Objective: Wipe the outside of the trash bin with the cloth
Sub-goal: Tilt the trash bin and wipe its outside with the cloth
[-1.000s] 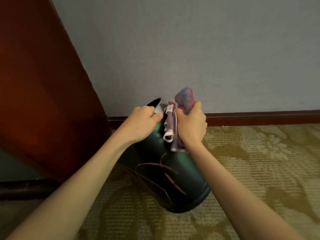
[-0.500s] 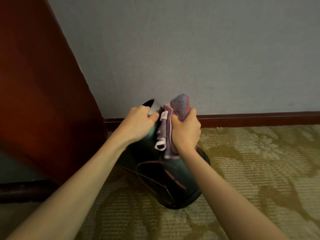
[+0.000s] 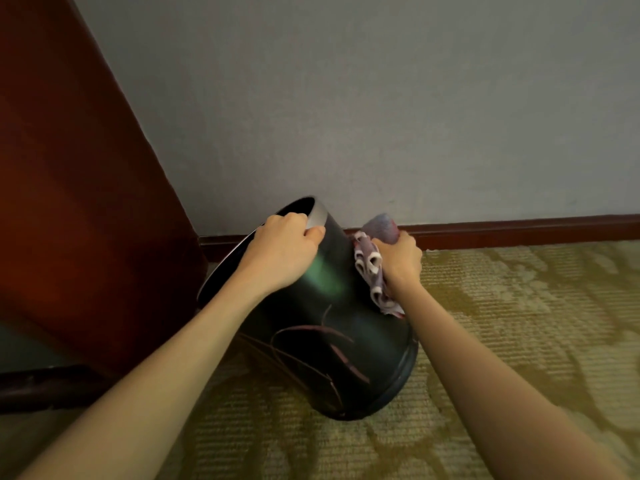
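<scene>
Wiping is in hand on the right flank of the dark green, glossy round trash bin (image 3: pixel 332 327), which stands tilted on the olive patterned carpet (image 3: pixel 519 323), its mouth turned toward the red-brown wooden panel (image 3: pixel 69 168) and close to the grey wall (image 3: pixel 381 116). The left hand (image 3: pixel 284 251) curls over the silver rim, thumb on the outer wall, steadying it. The right hand (image 3: pixel 400 261) is clenched round the bunched purple-and-white cloth (image 3: pixel 372 268), pressing it against the bin's side below the rim. The next move probably calls for a firm stroke down toward the base, then turning the bin to reach unwiped faces.
</scene>
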Action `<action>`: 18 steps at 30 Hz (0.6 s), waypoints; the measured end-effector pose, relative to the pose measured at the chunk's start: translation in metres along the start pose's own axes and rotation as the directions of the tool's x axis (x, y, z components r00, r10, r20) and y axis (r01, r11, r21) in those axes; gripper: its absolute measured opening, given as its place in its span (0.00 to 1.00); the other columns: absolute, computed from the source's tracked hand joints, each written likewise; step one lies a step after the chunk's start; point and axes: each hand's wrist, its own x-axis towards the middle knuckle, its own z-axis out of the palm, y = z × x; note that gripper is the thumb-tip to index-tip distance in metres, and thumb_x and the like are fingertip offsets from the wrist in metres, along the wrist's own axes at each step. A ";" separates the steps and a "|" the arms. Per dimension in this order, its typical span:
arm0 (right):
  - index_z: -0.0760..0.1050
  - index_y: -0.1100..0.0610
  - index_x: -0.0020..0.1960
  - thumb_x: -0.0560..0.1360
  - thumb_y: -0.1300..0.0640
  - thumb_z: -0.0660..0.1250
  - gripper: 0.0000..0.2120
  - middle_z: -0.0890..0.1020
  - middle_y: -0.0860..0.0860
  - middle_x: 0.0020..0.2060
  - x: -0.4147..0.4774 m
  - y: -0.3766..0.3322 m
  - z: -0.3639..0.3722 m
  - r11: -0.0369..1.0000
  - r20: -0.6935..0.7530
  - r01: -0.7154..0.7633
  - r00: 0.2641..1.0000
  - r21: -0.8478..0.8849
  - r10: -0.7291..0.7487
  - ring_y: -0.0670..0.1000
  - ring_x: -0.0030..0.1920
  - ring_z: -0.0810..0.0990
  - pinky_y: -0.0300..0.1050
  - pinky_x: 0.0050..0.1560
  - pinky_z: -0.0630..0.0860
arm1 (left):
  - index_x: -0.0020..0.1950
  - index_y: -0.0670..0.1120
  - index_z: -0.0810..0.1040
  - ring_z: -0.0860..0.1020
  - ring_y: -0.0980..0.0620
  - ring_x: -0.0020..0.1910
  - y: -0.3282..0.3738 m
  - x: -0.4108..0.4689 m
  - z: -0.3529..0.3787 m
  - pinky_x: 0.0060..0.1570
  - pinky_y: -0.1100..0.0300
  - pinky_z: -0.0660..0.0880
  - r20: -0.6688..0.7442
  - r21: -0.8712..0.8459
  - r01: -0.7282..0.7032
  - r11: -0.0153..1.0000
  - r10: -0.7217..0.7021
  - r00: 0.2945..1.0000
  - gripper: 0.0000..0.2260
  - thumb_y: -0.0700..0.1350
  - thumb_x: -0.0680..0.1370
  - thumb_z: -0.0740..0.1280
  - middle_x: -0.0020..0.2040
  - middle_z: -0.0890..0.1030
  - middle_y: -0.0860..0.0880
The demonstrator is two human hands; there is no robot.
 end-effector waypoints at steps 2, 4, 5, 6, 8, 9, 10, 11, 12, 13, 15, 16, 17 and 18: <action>0.72 0.59 0.58 0.73 0.47 0.67 0.20 0.78 0.60 0.56 -0.004 0.028 -0.008 0.998 -0.030 -0.047 0.998 -0.037 0.046 0.62 0.56 0.76 0.49 0.50 0.70 | 0.35 0.44 0.69 0.73 0.39 0.42 -0.003 0.001 -0.003 0.39 0.50 0.68 -0.003 -0.005 0.020 1.000 -0.020 1.000 0.15 0.52 0.78 0.59 0.41 0.75 0.41; 0.72 0.59 0.59 0.73 0.48 0.67 0.20 0.78 0.61 0.56 -0.007 0.052 -0.015 0.993 -0.057 -0.109 0.993 -0.053 0.106 0.62 0.56 0.76 0.50 0.51 0.70 | 0.40 0.41 0.73 0.74 0.38 0.45 -0.006 0.003 -0.007 0.45 0.48 0.71 -0.002 -0.005 0.034 0.999 -0.035 0.999 0.15 0.52 0.78 0.59 0.45 0.76 0.39; 0.71 0.59 0.59 0.73 0.47 0.67 0.21 0.78 0.61 0.56 -0.009 0.059 -0.018 0.989 -0.062 -0.133 0.990 -0.059 0.130 0.62 0.56 0.76 0.51 0.53 0.71 | 0.42 0.40 0.74 0.74 0.38 0.46 -0.005 0.003 -0.007 0.46 0.48 0.71 0.004 -0.004 0.034 0.999 -0.034 0.999 0.16 0.52 0.78 0.59 0.46 0.76 0.39; 0.71 0.59 0.61 0.73 0.47 0.67 0.22 0.78 0.61 0.57 -0.009 0.064 -0.019 0.986 -0.065 -0.149 0.987 -0.071 0.145 0.63 0.56 0.76 0.53 0.55 0.72 | 0.40 0.41 0.73 0.74 0.38 0.45 -0.003 0.003 -0.006 0.44 0.49 0.70 0.011 -0.001 0.031 1.000 -0.031 0.999 0.16 0.52 0.78 0.59 0.44 0.76 0.39; 0.70 0.59 0.63 0.73 0.47 0.66 0.24 0.77 0.61 0.58 -0.009 0.068 -0.021 0.981 -0.080 -0.161 0.985 -0.107 0.153 0.64 0.57 0.76 0.56 0.57 0.73 | 0.33 0.45 0.67 0.73 0.38 0.43 0.004 0.002 -0.004 0.40 0.51 0.67 0.012 0.027 0.028 0.999 -0.028 1.000 0.16 0.52 0.77 0.59 0.41 0.75 0.40; 0.69 0.59 0.63 0.73 0.46 0.66 0.24 0.77 0.61 0.58 -0.010 0.069 -0.021 0.978 -0.096 -0.166 0.983 -0.122 0.155 0.64 0.57 0.76 0.57 0.57 0.73 | 0.33 0.45 0.66 0.73 0.37 0.43 0.009 0.002 -0.002 0.41 0.51 0.67 0.010 0.048 0.025 0.999 -0.025 1.000 0.16 0.52 0.77 0.59 0.41 0.74 0.40; 0.69 0.59 0.62 0.73 0.46 0.66 0.23 0.77 0.61 0.58 -0.011 0.068 -0.021 0.976 -0.116 -0.175 0.980 -0.132 0.160 0.64 0.57 0.76 0.57 0.57 0.73 | 0.34 0.45 0.66 0.74 0.36 0.45 0.012 0.002 0.001 0.42 0.49 0.69 0.009 0.062 0.024 0.998 -0.025 1.000 0.15 0.52 0.77 0.58 0.42 0.74 0.40; 0.69 0.59 0.61 0.73 0.46 0.66 0.22 0.77 0.61 0.57 -0.013 0.065 -0.021 0.974 -0.134 -0.183 0.977 -0.134 0.166 0.65 0.57 0.76 0.57 0.56 0.72 | 0.37 0.45 0.67 0.74 0.35 0.47 0.015 0.002 0.003 0.45 0.48 0.70 0.012 0.069 0.026 0.997 -0.027 1.000 0.14 0.53 0.78 0.58 0.45 0.75 0.38; 0.70 0.59 0.59 0.73 0.46 0.66 0.21 0.77 0.61 0.57 -0.015 0.061 -0.020 0.974 -0.148 -0.189 0.974 -0.123 0.170 0.65 0.57 0.76 0.56 0.55 0.72 | 0.38 0.44 0.67 0.74 0.35 0.48 0.017 0.003 0.005 0.47 0.47 0.71 0.020 0.069 0.029 0.997 -0.031 0.999 0.14 0.52 0.78 0.57 0.47 0.76 0.37; 0.70 0.59 0.58 0.73 0.46 0.66 0.20 0.78 0.61 0.56 -0.019 0.055 -0.020 0.978 -0.160 -0.183 0.973 -0.103 0.165 0.64 0.56 0.76 0.55 0.54 0.71 | 0.39 0.44 0.67 0.74 0.34 0.49 0.019 0.004 0.006 0.47 0.47 0.70 0.028 0.068 0.030 0.997 -0.032 0.999 0.13 0.52 0.78 0.57 0.48 0.76 0.36; 0.68 0.57 0.53 0.74 0.47 0.66 0.16 0.78 0.59 0.54 -0.027 0.036 -0.018 0.990 -0.176 -0.133 0.977 -0.053 0.121 0.63 0.55 0.76 0.52 0.51 0.71 | 0.38 0.44 0.65 0.74 0.34 0.49 0.022 0.007 0.007 0.46 0.48 0.69 0.037 0.065 0.040 0.997 -0.042 0.998 0.14 0.52 0.78 0.57 0.50 0.76 0.35; 0.67 0.55 0.50 0.74 0.47 0.65 0.14 0.78 0.58 0.53 -0.032 0.024 -0.016 0.995 -0.183 -0.099 0.979 -0.032 0.092 0.62 0.54 0.77 0.50 0.48 0.69 | 0.37 0.44 0.65 0.74 0.34 0.49 0.022 0.009 0.006 0.45 0.48 0.68 0.040 0.062 0.045 0.997 -0.048 0.998 0.14 0.52 0.78 0.57 0.50 0.77 0.34; 0.65 0.54 0.49 0.74 0.47 0.65 0.13 0.78 0.57 0.50 -0.037 0.011 -0.012 0.998 -0.189 -0.060 0.980 -0.019 0.055 0.61 0.53 0.77 0.49 0.46 0.67 | 0.35 0.44 0.64 0.74 0.34 0.49 0.022 0.011 0.005 0.45 0.49 0.67 0.042 0.057 0.051 0.997 -0.053 0.998 0.15 0.51 0.78 0.58 0.50 0.77 0.34; 0.65 0.54 0.48 0.74 0.47 0.66 0.13 0.78 0.56 0.48 -0.043 -0.001 -0.008 1.000 -0.196 -0.012 0.981 -0.010 0.010 0.61 0.52 0.77 0.48 0.45 0.65 | 0.34 0.44 0.63 0.73 0.34 0.49 0.022 0.012 0.004 0.45 0.49 0.67 0.046 0.049 0.060 0.997 -0.062 0.997 0.16 0.51 0.78 0.58 0.50 0.77 0.33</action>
